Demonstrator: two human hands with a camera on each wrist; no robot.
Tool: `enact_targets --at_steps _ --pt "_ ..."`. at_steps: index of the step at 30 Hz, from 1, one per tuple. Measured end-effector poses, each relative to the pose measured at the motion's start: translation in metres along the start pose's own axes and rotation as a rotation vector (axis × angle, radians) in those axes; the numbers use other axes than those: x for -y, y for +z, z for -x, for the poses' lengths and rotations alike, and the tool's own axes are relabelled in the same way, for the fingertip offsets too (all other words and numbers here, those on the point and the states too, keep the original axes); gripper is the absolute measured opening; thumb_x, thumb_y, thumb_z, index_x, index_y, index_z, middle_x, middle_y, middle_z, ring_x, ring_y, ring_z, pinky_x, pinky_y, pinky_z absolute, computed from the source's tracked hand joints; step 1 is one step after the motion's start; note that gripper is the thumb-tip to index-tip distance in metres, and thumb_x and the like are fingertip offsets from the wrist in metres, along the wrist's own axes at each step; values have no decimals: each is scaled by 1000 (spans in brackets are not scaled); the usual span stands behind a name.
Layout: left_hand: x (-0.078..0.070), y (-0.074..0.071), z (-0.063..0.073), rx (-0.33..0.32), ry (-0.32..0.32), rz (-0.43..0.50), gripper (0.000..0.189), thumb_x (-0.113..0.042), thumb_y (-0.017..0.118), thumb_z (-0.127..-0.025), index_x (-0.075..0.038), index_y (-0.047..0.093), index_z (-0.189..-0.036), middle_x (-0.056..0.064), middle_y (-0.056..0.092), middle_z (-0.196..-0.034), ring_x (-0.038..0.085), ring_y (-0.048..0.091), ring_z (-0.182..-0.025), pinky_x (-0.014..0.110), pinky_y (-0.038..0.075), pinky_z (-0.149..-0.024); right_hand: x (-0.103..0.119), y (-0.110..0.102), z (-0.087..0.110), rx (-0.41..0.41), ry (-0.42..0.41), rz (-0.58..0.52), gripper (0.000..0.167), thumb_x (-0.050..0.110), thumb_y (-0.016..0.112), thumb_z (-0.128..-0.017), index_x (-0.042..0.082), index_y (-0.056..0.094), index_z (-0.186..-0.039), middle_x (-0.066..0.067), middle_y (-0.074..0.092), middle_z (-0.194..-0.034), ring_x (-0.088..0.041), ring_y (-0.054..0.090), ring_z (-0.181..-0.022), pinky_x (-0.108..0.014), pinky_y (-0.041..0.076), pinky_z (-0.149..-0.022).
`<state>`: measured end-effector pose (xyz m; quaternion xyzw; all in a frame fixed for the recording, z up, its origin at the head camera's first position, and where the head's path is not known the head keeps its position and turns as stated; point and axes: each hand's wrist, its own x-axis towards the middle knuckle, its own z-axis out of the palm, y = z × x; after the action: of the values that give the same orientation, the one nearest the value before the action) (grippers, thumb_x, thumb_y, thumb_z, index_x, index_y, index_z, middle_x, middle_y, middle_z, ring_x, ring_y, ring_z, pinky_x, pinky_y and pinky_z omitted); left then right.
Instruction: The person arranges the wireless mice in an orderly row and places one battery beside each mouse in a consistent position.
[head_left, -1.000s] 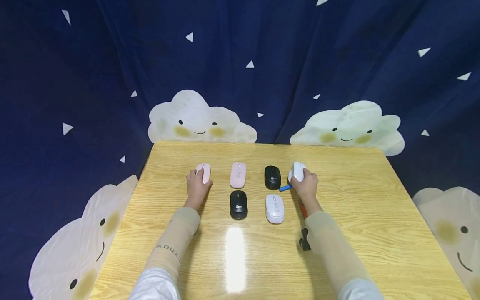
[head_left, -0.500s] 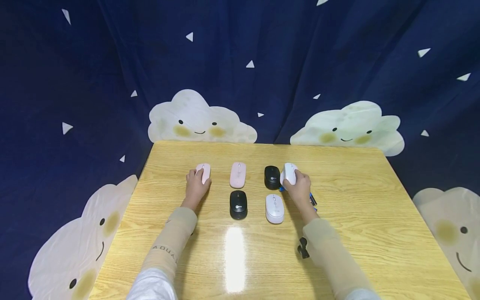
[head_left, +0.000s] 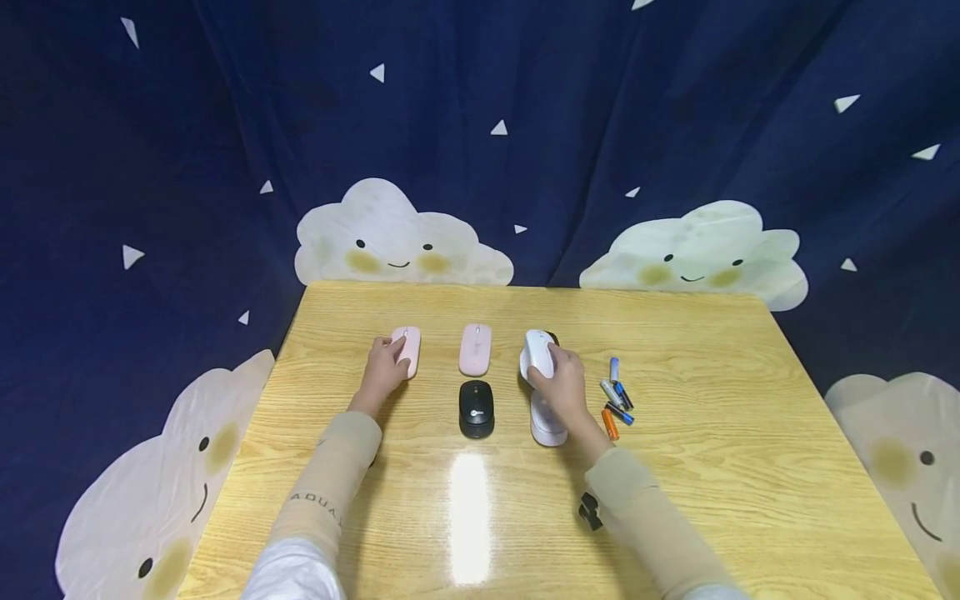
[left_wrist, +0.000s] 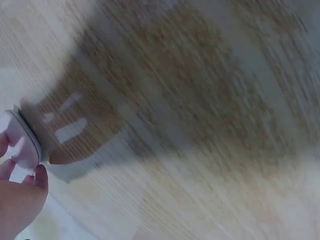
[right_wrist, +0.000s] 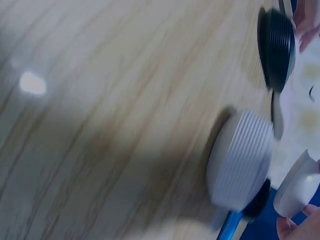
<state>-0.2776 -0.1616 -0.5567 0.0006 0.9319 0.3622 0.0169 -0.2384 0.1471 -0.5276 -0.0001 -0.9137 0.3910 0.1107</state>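
Note:
My left hand (head_left: 383, 372) grips a pale pink computer mouse (head_left: 410, 352) at the left; the left wrist view shows the thumb and fingers around that mouse (left_wrist: 22, 142). My right hand (head_left: 564, 379) holds a white mouse (head_left: 538, 350) by its sides. In the right wrist view this white mouse (right_wrist: 298, 187) is lifted off the table. From the head view it overlaps a black mouse (head_left: 554, 337), mostly hidden behind it. Just below, a second white mouse (head_left: 549, 427) lies partly covered by my right hand.
Between the hands lie another pink mouse (head_left: 476, 350) and, nearer me, a black mouse (head_left: 477, 408). To the right of my right hand several batteries, among them an orange one (head_left: 610, 424), lie loosely grouped on the wooden table (head_left: 712, 467). A dark blue curtain (head_left: 480, 100) hangs behind.
My right hand has carried the white mouse leftward, from beside the black mouse to over it, uncovering the batteries. My left hand has stayed on the pink mouse while its forearm shifted slightly left.

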Motion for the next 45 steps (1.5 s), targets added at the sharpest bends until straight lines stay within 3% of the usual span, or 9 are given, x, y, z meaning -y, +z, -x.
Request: enact_targets --at_steps 7,14,18,19,22,25,26,30,45 --pt "2 -3 1 -23 21 93 51 -7 58 -84 6 44 -131 31 32 -130 43 35 -121 46 27 -106 24 17 13 66 -31 34 58 20 69 -78 -6 49 -125 -27 49 -120 -38 49 -111 -47 44 -92" --pt "5 -7 2 -22 32 122 50 -7 60 -84 7 46 -130 31 35 -128 45 36 -119 48 27 -105 44 33 25 89 -61 -29 57 21 71 -75 -3 53 -123 -26 51 -116 -37 50 -106 -46 44 -90" --pt "17 -3 -5 -25 56 190 50 -12 63 -83 3 49 -129 30 37 -127 45 37 -119 48 26 -105 54 42 32 122 -84 -24 58 23 72 -75 -1 53 -124 -24 53 -112 -35 52 -102 -44 46 -86" --pt "27 3 -11 -46 90 204 51 -17 64 -83 0 50 -129 28 38 -125 43 38 -117 43 27 -106 56 44 34 134 -87 -16 59 24 71 -75 -1 53 -125 -23 53 -112 -34 52 -102 -43 47 -86" --pt "32 5 -14 -43 101 198 51 -21 65 -83 -3 51 -129 26 39 -124 41 39 -116 42 29 -105 64 51 40 165 -91 -25 58 25 71 -76 -1 52 -125 -22 53 -112 -33 51 -102 -42 47 -86" --pt "27 2 -10 -39 87 208 51 -16 65 -83 0 49 -129 28 37 -126 42 37 -118 43 27 -106 71 59 46 186 -106 -27 58 25 70 -75 -1 53 -124 -22 53 -112 -33 51 -103 -42 46 -87" --pt "16 -4 -5 -18 57 193 51 -11 63 -83 4 48 -129 30 36 -127 45 36 -119 48 26 -105 73 61 49 195 -111 -30 57 24 70 -75 -1 53 -123 -22 53 -112 -33 51 -103 -42 46 -87" --pt "8 -9 1 -17 50 133 51 -8 62 -84 7 45 -130 32 35 -128 45 36 -119 48 26 -105 81 71 57 229 -116 -17 57 26 70 -76 -1 53 -124 -21 52 -114 -32 50 -104 -41 46 -87" --pt "6 -10 1 -4 28 116 51 -9 62 -84 5 45 -130 30 35 -129 44 36 -120 46 26 -106 93 98 71 287 -128 100 57 32 69 -76 0 56 -121 -21 55 -109 -31 50 -100 -40 46 -79"
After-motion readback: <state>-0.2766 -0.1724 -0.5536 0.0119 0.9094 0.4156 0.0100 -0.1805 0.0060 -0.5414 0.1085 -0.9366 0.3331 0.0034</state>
